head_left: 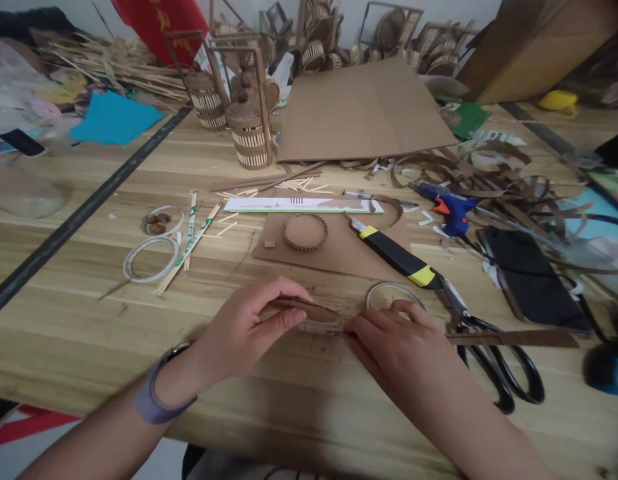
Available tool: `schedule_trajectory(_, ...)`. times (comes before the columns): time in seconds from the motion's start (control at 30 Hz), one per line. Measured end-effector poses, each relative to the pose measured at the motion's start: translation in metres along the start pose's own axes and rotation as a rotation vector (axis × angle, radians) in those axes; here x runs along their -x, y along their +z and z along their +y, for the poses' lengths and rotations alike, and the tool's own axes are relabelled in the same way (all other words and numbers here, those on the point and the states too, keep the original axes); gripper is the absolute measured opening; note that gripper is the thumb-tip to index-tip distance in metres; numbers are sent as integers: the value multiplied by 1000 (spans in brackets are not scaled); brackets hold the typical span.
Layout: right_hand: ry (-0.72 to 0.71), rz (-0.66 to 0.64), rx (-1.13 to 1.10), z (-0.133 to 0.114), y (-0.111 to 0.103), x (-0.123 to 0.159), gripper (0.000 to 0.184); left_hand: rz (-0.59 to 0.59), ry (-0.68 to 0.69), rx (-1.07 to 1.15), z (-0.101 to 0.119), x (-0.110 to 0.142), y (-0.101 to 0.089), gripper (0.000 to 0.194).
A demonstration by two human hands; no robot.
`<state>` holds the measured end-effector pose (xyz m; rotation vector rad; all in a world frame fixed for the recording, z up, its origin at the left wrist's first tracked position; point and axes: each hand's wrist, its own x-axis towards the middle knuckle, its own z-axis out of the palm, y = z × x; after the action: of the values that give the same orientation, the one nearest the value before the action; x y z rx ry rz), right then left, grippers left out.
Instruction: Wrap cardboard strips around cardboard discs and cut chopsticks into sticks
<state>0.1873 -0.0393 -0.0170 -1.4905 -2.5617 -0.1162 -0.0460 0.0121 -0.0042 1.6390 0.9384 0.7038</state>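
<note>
My left hand (251,323) pinches a small brown cardboard piece (316,312) between thumb and fingers; it looks rounded and is seen nearly edge-on. Just to the right, my right hand (396,340) is closed on a long brown cardboard strip (519,338). One end of the strip shows at the fingertips and the rest runs out rightward past the wrist, over the black-handled scissors (493,360). Behind my right fingers lies a pale ring (393,290), partly hidden. Farther back, a braided brown ring (305,232) rests on a flat cardboard sheet (339,257).
A yellow-black utility knife (396,257) lies by the scissors. At right are a blue glue gun (453,208), a phone (531,277) and curled strips. Tape rolls (151,259) and wrapped sticks (191,247) sit left. Small lantern-like baskets (251,137) and a large cardboard sheet (363,113) stand behind.
</note>
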Motion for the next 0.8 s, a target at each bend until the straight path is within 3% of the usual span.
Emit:
schedule_trajectory(0.17, 1, -24, 6, -2, -1, -2, 25, -77, 57, -145, -1, 0, 5, 13)
schedule_trajectory(0.53, -6, -31, 5, -3, -3, -2, 27, -102, 157, -276, 0, -1, 11, 14)
schedule_trajectory(0.8, -9, -34, 14, -3, -3, -2, 26, -118, 140, -299, 0, 0, 13, 14)
